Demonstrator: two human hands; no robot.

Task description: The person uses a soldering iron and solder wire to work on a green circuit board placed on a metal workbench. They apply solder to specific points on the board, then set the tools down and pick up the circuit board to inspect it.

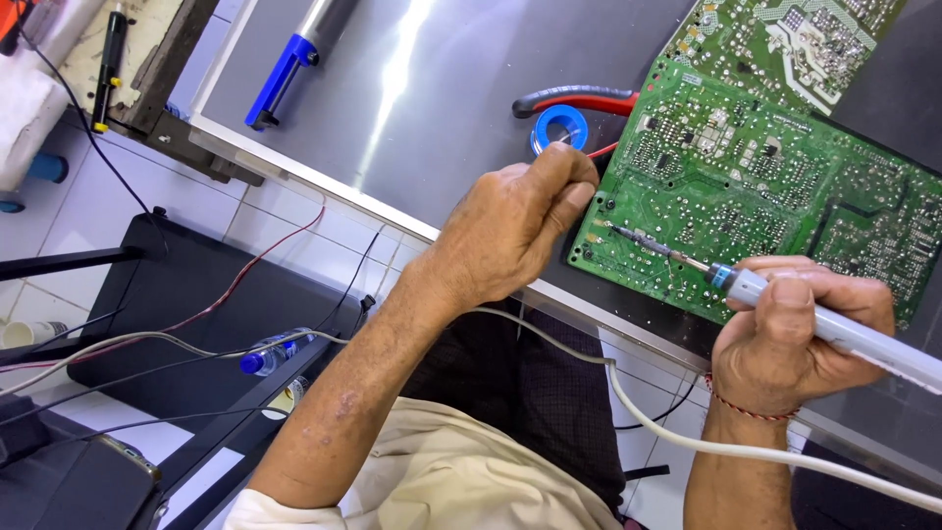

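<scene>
A large green circuit board lies solder side up on a dark metal tabletop. My right hand grips a grey soldering iron; its tip touches the board near the lower left corner. My left hand rests at the board's left edge with fingers pinched together, apparently on thin solder wire that is too fine to make out. A blue solder spool sits just above that hand.
Red-handled pliers lie beside the spool. A blue and silver desoldering pump rests at the table's far left. The iron's white cord crosses my lap. Below the table are a black stand, cables and a plastic bottle.
</scene>
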